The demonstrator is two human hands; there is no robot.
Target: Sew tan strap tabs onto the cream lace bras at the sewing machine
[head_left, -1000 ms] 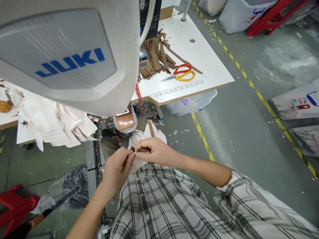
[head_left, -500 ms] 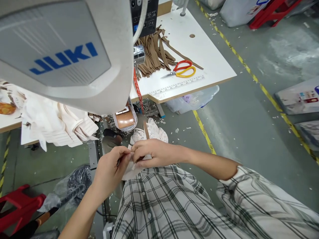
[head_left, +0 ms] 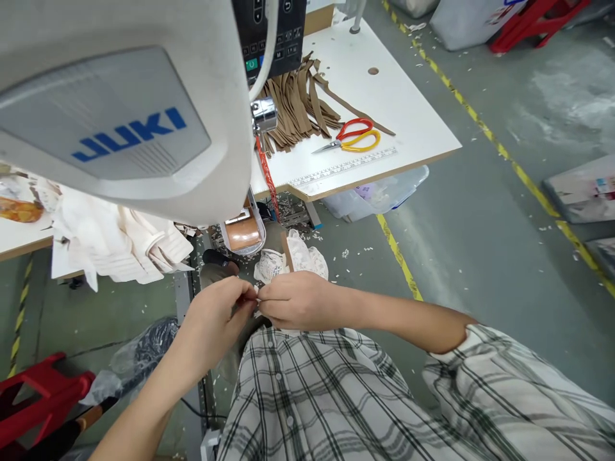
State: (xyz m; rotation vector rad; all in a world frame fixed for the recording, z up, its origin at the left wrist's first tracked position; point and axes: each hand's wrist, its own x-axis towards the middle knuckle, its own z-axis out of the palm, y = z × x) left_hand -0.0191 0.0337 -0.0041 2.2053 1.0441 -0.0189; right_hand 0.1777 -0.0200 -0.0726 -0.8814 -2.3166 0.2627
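Left hand (head_left: 216, 314): thumb and finger together, pinching what looks to be a pale edge of the lace piece (head_left: 307, 253); too small to be sure.
Right hand (head_left: 302, 301): fingers folded, apparently clamped on the same piece, meeting the left fingertips; its own back hides the grip.
Sewing machine (head_left: 223, 147): looms beyond both hands; lifting the work carelessly could snag it there.
Tabletop (head_left: 413, 128): runs out to the right of the sewing machine.
White cloth pile (head_left: 110, 243): left of the sewing machine, overhanging an edge; a brushing forearm might drag it down.
Brown strips (head_left: 293, 105): right of the sewing machine, loosely heaped; a tug on one could tangle others.
Lace piece: on the person's side of the sewing machine, just past the right hand; a loosened grip could drop it onto the littered floor (head_left: 461, 256).
Scissors (head_left: 358, 137): right of the sewing machine, near the strips; a knock might nick one.
Pinched edge: could slip or pucker if the hands pull unevenly.
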